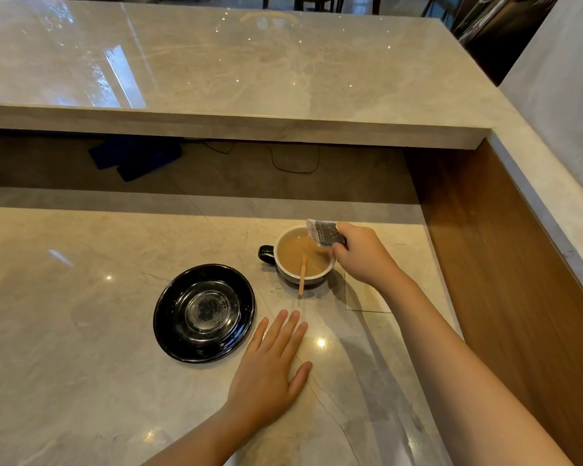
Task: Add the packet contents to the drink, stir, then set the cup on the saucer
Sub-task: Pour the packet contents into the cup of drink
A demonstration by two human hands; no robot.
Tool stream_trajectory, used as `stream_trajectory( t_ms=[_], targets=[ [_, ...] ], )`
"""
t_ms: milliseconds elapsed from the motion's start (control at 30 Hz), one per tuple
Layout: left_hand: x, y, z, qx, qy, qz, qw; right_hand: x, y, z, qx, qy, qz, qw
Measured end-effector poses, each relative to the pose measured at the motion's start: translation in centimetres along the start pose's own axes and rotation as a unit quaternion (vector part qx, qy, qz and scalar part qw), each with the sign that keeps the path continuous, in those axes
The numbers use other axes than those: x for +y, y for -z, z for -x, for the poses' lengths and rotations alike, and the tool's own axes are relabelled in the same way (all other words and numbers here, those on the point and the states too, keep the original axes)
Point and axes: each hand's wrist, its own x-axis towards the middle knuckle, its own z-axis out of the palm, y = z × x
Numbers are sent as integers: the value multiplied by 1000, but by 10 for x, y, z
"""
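Note:
A dark cup [303, 253] with a white inside holds a light brown drink; its handle points left. A wooden stir stick [303, 275] leans in the drink over the near rim. My right hand [360, 255] pinches a small grey packet [323, 233], tilted over the cup's right rim. A glossy black saucer [204, 312] lies to the cup's lower left, apart from it. Just right of the saucer, my left hand [273, 368] rests flat on the counter with its fingers spread, holding nothing.
The marble counter [81, 314] has a raised marble ledge [236, 79] behind it and a wood-panelled wall [505, 250] on the right. In the recess under the ledge lie a blue cloth [135, 156] and a thin black cable [293, 163].

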Motion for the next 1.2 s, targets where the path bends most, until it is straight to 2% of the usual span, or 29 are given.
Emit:
stream_trajectory(
  t_ms=[300,600,1200],
  targets=[
    [0,-1,0,0,3,-3,1000,1,-1,1,29,10,26,999],
    [0,-1,0,2,1,3,1000,10,-4,0,55,18,-63,996],
    [0,-1,0,6,1,4,1000,11,-12,-5,83,-2,-102,991]
  ],
)
